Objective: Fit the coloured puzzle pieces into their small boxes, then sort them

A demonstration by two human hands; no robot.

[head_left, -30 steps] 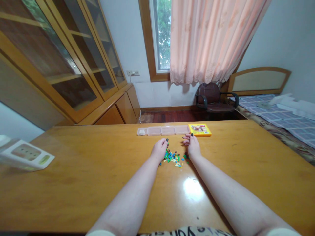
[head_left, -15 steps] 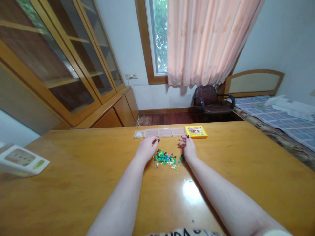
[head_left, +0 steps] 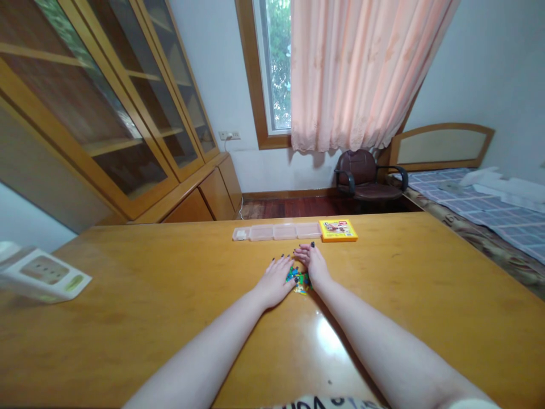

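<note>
The pile of small coloured bricks [head_left: 304,279] lies on the worktop [head_left: 404,272] between the person's two hands. At its left, the left hand [head_left: 276,284] rests palm down, fingers [head_left: 281,263] a little spread, thumb reaching over the pile's near side; at its right, the right hand [head_left: 316,268] stands on its edge, fingers loosely curved around the pile's far side, thumb up, pinching nothing that shows. Placed like this, the hands seem to act as low walls that hold loose bricks together, though they hide much of the pile, so one cannot tell how many pieces they touch. Beyond the pile a plastic tray [head_left: 284,231] lies lengthwise, a small white piece [head_left: 241,233] in its left end; a yellow box [head_left: 338,230] sits at its right end, farther right than the pile. Both lie near the worktop's far edge, probably to be out of the hands' way, with little room behind them. The worktop runs broadly to either side of the pile, a white container [head_left: 46,275] well off to its left.
</note>
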